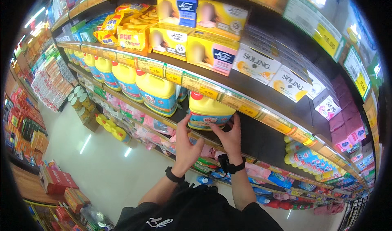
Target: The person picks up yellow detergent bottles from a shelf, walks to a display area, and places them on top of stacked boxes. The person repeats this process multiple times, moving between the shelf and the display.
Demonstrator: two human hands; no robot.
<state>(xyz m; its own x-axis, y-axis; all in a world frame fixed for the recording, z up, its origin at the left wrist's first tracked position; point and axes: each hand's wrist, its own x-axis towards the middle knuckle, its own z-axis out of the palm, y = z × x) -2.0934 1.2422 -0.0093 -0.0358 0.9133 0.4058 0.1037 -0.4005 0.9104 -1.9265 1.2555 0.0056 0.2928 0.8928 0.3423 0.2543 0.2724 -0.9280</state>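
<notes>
A yellow plastic jug (211, 107) with a red cap and blue label stands upright on the shelf below the price strip, its top partly hidden by that strip. My right hand (229, 136) is at its right lower side, thumb on the label and fingers round the corner. At the lower left corner are the fingertips of my left hand (187, 146); its thumb stands off the jug, and whether it grips is unclear. Similar yellow jugs (156, 93) form a row to the left, with a gap beside the handled one.
Overhead, the upper shelf bears soap boxes (211, 51) and yellow soap packets (133, 38). A price-tag strip (208, 91) runs along its edge. Yellow-capped bottles (306, 157) lie stacked at right. Bagged goods (156, 123) fill lower shelves. Yellow jugs (111, 126) and a carton of cans (85, 114) sit on the floor.
</notes>
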